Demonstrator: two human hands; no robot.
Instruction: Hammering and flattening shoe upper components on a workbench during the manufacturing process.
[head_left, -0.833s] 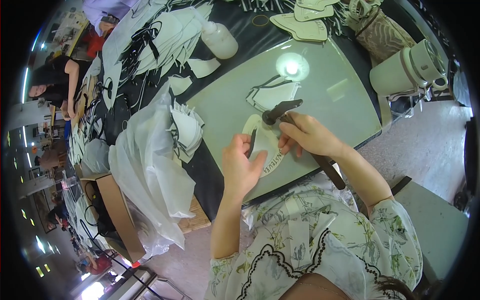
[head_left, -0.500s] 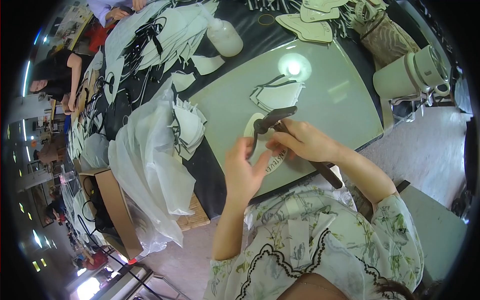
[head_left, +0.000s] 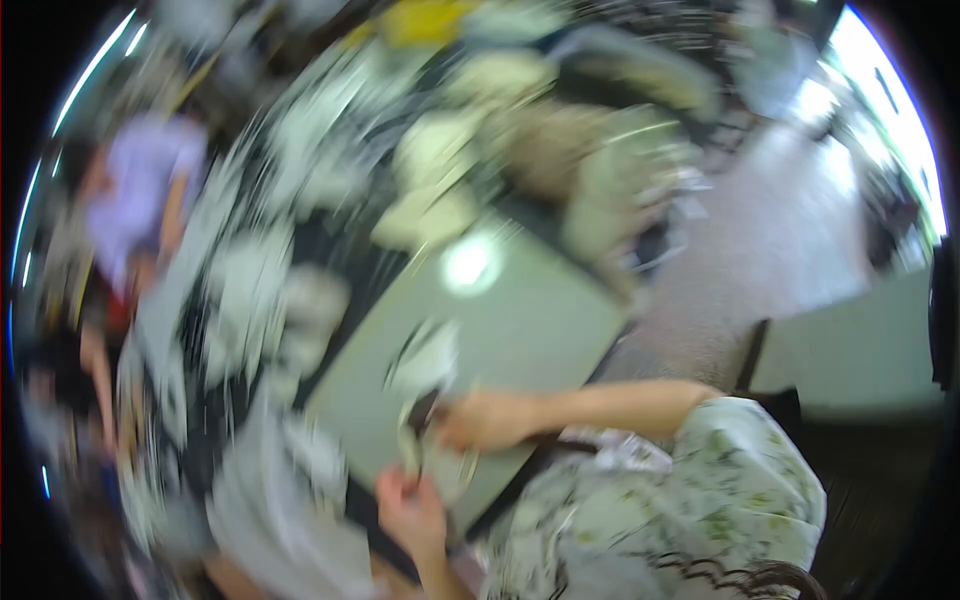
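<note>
Motion smears the whole view. A pale greenish board (head_left: pixel 525 335) lies on the table in front of me. My right hand (head_left: pixel 485 420) is closed round a hammer (head_left: pixel 424 408), its dark head low over a cream, curved piece (head_left: pixel 407 435). My left hand (head_left: pixel 412 512) is at the near left edge of the board, its fingers pinched on a thin dark strip (head_left: pixel 421 462) running down from beside the hammer head. Just beyond the hands rests a small stack of white cut pieces with dark edging (head_left: pixel 428 358).
White plastic sheeting (head_left: pixel 265 490) and heaped white pieces (head_left: pixel 245 300) cover the left side. Cream cut pieces (head_left: pixel 425 205) and a pale tumbler (head_left: pixel 620 185) stand beyond the board. A person in lilac (head_left: pixel 145 190) is at the far left.
The view has swung to the right and blurred, so the board and both hands appear further left and lower. The hammer remains in my right hand.
</note>
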